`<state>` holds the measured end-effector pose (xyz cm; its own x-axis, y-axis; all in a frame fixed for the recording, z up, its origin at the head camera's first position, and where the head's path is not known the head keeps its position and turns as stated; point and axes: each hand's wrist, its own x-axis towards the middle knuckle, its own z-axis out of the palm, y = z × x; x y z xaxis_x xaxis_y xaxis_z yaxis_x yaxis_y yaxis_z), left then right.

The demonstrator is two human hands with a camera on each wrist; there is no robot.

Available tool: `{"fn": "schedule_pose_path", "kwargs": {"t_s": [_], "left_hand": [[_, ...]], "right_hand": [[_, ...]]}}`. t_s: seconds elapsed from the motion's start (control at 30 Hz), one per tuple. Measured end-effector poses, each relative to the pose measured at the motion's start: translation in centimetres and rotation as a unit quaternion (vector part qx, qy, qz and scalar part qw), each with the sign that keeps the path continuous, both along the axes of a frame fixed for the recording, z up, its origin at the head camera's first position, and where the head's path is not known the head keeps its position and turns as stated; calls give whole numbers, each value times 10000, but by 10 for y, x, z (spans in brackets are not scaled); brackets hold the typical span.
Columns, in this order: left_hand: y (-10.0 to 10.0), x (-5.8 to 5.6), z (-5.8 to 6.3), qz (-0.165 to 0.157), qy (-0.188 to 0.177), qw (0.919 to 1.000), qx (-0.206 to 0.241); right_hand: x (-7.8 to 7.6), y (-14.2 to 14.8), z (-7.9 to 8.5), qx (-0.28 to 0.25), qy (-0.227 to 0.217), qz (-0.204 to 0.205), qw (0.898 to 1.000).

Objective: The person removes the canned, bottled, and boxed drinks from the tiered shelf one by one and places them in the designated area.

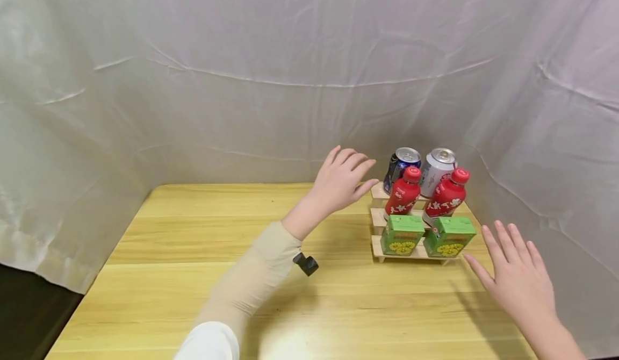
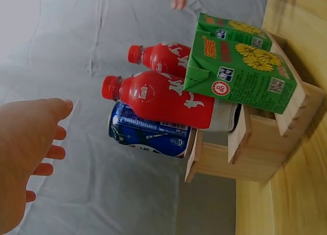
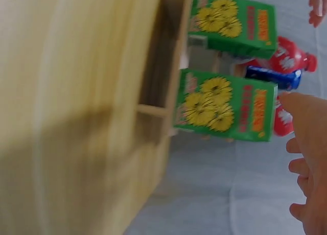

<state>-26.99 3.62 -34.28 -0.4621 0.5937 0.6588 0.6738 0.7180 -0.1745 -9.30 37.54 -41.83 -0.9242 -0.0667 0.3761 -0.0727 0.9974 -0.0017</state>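
Observation:
A three-step wooden rack [image 1: 379, 219] carries drinks in two columns. Its top step bears a blue can [image 1: 407, 158] and a white can [image 1: 432, 172]. Two red bottles [image 1: 404, 194] with red caps stand on the middle step, and two green drink cartons [image 1: 402, 235] with yellow flowers on the lowest. My left hand [image 1: 340, 180] hovers to the left of the rack, fingers spread and holding nothing. Off the rack's right front corner, my right hand [image 1: 519, 276] is held in the air with its fingers apart, also bare. Neither hand touches the rack or drinks.
The rack stands at the back right of a light wooden table [image 1: 193, 242]. Grey curtains [image 1: 271, 91] hang behind the table and along both sides. A small black device [image 1: 306, 264] is strapped to my left wrist.

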Motion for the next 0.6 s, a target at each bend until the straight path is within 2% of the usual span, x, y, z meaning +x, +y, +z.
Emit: {"fn": "schedule_pose_path", "kwargs": {"t_s": [0.1,0.23,0.43,0.6], "left_hand": [[8,-9,0,79,-208,9997,79],[16,-20,1,196,-696,9972,212],[27,-32,-1,330,-1493,9871,469],[33,-41,-6,406,-1958,9778,620]], "right_hand": [[1,7,-13,-73,-228,62,9997],[-1,13,-32,-182,-482,180,9985],[-5,16,-55,-383,-887,499,9941],[-8,19,-65,-451,-1210,693,9892]]}}
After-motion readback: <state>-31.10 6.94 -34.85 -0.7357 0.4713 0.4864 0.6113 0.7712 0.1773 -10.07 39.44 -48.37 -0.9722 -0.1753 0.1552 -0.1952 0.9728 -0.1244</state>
